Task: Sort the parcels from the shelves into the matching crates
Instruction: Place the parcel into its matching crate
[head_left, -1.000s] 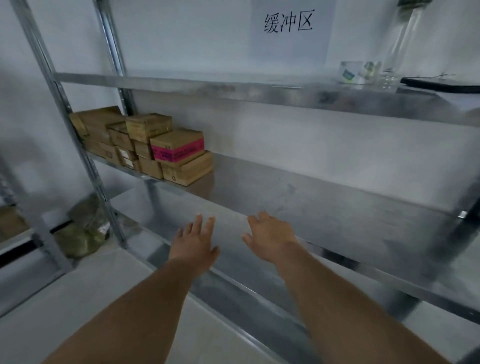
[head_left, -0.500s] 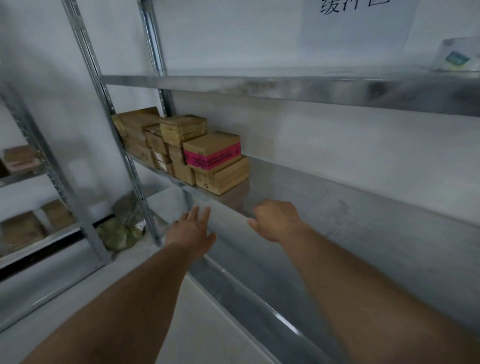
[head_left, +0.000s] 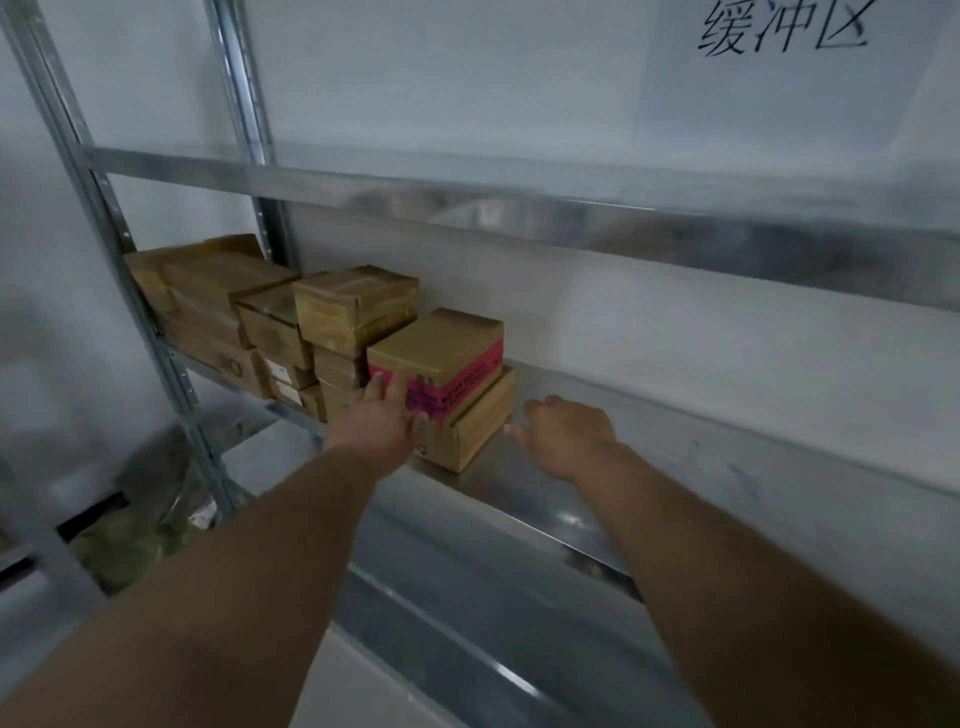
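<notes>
Several brown cardboard parcels are stacked at the left end of the middle metal shelf (head_left: 675, 447). The nearest stack is a parcel with pink tape (head_left: 441, 353) lying on a flat brown parcel (head_left: 478, 426). My left hand (head_left: 382, 421) reaches to the front left face of the pink-taped parcel, its straight fingers touching it. Over the shelf, just right of the flat parcel, my right hand (head_left: 566, 431) hovers with loosely spread fingers and holds nothing. More taped parcels (head_left: 353, 306) stand behind and to the left.
An upper shelf (head_left: 519, 208) runs above the parcels. A paper sign with handwritten characters (head_left: 779, 31) hangs on the white wall. Steel uprights (head_left: 104, 218) stand at the left. A greenish bag (head_left: 140, 525) lies on the floor below, beside a lower shelf (head_left: 493, 639).
Both hands have moved forward and up toward the parcels. The left hand now touches the pink-taped parcel and the right hand has come beside the flat parcel. The view has drawn closer.
</notes>
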